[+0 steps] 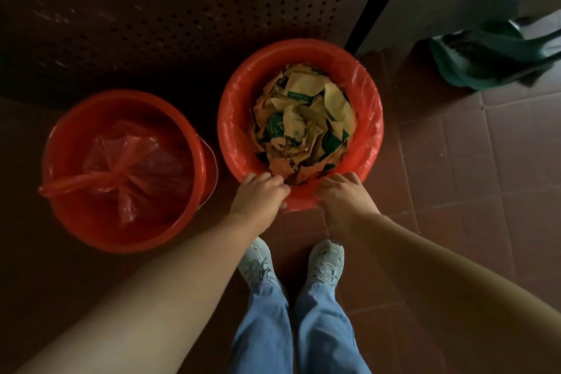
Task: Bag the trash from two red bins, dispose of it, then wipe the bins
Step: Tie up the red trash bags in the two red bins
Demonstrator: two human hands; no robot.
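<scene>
both hands at the near rim of the full red bin

at the bottom centre of the frame stood blue jeans (264,328) and pale shoes (326,261) on a reddish tiled floor (455,191). just above them, the left hand (258,196) and right hand (344,194) sat side by side on the near rim of the full bin (230,143) at centre, fingers curled and gripping the edge of the red liner (370,106) folded over that rim. the bin was packed with crumpled brown and green paper scraps (303,121). just beside it, at left of the frame, the second bin (76,215) held a tied red bag (130,161), its knotted tail reaching over the left rim. beyond the bins, a dark perforated panel (151,24) filled the upper left, and a green dustpan (485,61) lay at the upper right against a grey wall.
</scene>
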